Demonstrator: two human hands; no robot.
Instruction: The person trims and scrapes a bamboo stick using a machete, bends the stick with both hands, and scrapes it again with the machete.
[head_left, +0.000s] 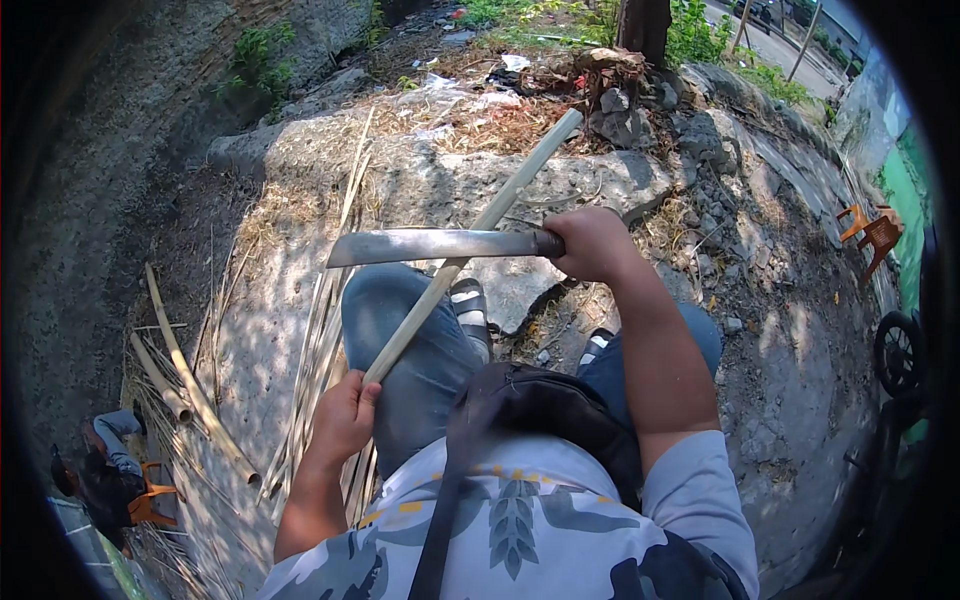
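Observation:
My left hand (345, 414) is closed round the lower end of a long pale bamboo strip (510, 190), which slants up and away to the right over my left knee. My right hand (590, 245) grips the dark handle of a machete (430, 246). Its broad grey blade points left and lies across the strip around the middle of its length, above my knee. Whether the edge bites into the bamboo cannot be made out. Long thin bamboo slats (318, 340) lie on the ground beside my left leg.
Two bamboo poles (195, 385) lie at the left among thin sticks. A person (105, 465) sits on an orange chair at the lower left. Broken concrete (520, 290) and rubble lie by my feet. Farther off are a tree trunk (643, 30), an orange chair (875, 235) and a wheel (899, 352).

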